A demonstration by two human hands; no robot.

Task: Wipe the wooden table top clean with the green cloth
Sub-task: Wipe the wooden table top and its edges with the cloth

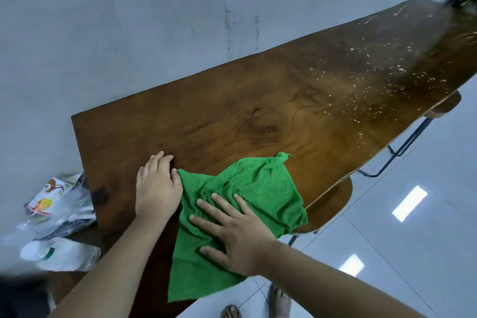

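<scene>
A green cloth (260, 188) lies spread and wrinkled on the near part of the dark wooden table top (232, 116), one corner hanging over the front edge. My right hand (229, 230) presses flat on the cloth with fingers spread. My left hand (157, 183) rests on the wood beside the cloth and pinches its left edge. Pale crumbs and specks (382, 77) are scattered over the far right part of the table.
A grey wall runs along the table's far side. Plastic bags and wrappers (56, 204) and a white bottle (51, 253) lie low at the left end. Wooden stools on black metal legs (333, 199) stand under the front edge. My sandalled feet (278, 302) show on white tiles.
</scene>
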